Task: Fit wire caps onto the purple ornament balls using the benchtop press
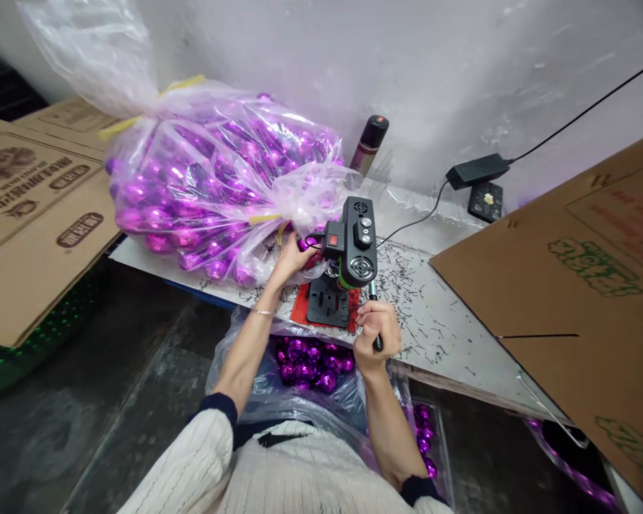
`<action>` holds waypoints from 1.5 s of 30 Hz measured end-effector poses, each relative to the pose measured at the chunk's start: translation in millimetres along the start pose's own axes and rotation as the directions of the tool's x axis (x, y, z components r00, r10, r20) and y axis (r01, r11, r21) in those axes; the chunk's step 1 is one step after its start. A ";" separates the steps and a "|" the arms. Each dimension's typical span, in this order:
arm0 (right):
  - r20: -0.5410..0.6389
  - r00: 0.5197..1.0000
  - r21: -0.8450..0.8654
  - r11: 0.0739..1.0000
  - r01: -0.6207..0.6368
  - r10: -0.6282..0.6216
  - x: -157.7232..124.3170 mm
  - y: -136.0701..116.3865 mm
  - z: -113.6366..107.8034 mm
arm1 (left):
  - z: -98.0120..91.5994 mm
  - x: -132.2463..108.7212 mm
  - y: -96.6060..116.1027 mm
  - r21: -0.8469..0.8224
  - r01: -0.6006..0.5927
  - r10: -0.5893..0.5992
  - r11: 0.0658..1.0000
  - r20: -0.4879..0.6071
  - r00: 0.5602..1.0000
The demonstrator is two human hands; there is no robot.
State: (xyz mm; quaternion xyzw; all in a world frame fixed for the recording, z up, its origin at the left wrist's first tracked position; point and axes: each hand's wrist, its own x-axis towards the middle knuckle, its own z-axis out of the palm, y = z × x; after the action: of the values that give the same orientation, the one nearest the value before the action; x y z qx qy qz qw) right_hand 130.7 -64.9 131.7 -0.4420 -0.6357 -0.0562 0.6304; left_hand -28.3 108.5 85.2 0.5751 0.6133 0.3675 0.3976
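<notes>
My left hand (292,258) is at the gathered mouth of a large clear plastic bag (219,153) full of shiny purple balls. Between its thumb and fingers shows a purple ball (306,243), just left of a small black bench drill press (358,243). My right hand (378,332) is wrapped round the black-gripped lever (378,344) on the press's right side. The press's slotted black base (326,303) rests on a red mat (300,307). The press head hides the tool tip.
More purple balls (313,364) lie in a plastic-lined container below the table edge. Dark shavings (407,293) litter the white table. A spray can (369,143) and a power adapter (476,171) stand behind. Cardboard boxes flank both sides, a brown box (568,285) on the right.
</notes>
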 end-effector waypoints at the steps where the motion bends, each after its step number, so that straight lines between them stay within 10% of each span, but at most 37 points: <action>1: 0.001 1.000 0.001 1.000 0.000 0.000 0.2 0.1 -0.1 | -6.4 -12.5 -6.5 -0.112 0.021 -0.023 0.994 -0.015 1.000; 6: -0.010 0.999 0.001 0.999 -0.032 0.032 1.2 -0.5 0.7 | -30.5 -92.6 -36.5 -0.592 0.009 0.060 0.806 0.098 0.993; 11: 0.009 1.000 -0.014 1.000 -0.021 0.021 1.5 -0.1 0.3 | -5.4 -139.9 -50.2 -0.661 0.085 0.034 0.745 0.164 0.986; 18: 0.033 0.999 -0.028 0.999 0.015 -0.015 4.1 0.8 -2.6 | 40.1 -133.5 -45.8 -0.214 -0.175 0.176 0.961 -0.015 0.984; 23: 0.038 0.999 -0.030 0.999 0.026 -0.025 7.8 -2.1 -2.7 | 43.1 -123.9 -39.2 0.087 -0.379 0.382 0.921 -0.011 0.924; 45: 0.024 0.998 -0.011 0.998 0.057 -0.057 -19.1 15.8 3.8 | 64.3 -123.7 -49.7 0.201 -0.419 0.438 0.885 -0.062 0.897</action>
State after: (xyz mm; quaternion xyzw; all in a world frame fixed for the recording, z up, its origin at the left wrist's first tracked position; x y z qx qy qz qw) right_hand 134.2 -62.4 107.0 -0.4279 -0.6552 -0.0725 0.6183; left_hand 12.5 -18.7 21.5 0.7102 0.5222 0.4183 0.2190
